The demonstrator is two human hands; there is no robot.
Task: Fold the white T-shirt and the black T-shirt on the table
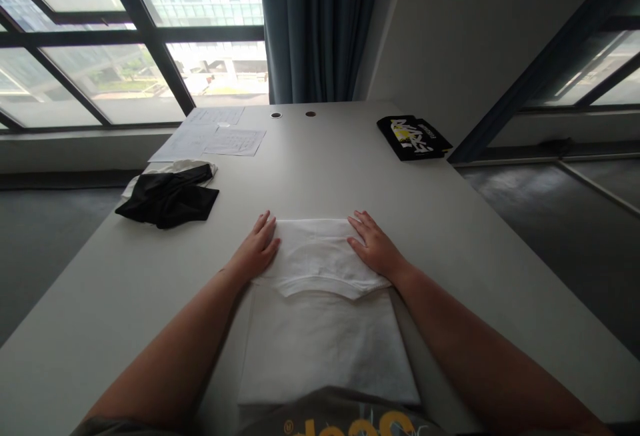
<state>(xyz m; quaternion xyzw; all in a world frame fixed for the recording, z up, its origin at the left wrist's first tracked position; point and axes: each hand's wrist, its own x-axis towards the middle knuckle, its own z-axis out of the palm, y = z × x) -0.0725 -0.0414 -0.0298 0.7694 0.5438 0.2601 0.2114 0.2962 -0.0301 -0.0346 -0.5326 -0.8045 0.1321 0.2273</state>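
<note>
Palms flat, fingers spread: my left hand (257,249) and right hand (375,246) press the far end of the white shirt (325,329), gripping nothing. It lies folded at the table's (500,236) near edge. Black cloth (167,199) sits by the left edge, papers (210,135) beyond, a black packet (413,137) at the far right.

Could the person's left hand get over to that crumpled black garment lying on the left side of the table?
Probably yes. The left hand lies flat on the folded white cloth, holding nothing, and only bare grey tabletop separates it from the crumpled black garment.
</note>
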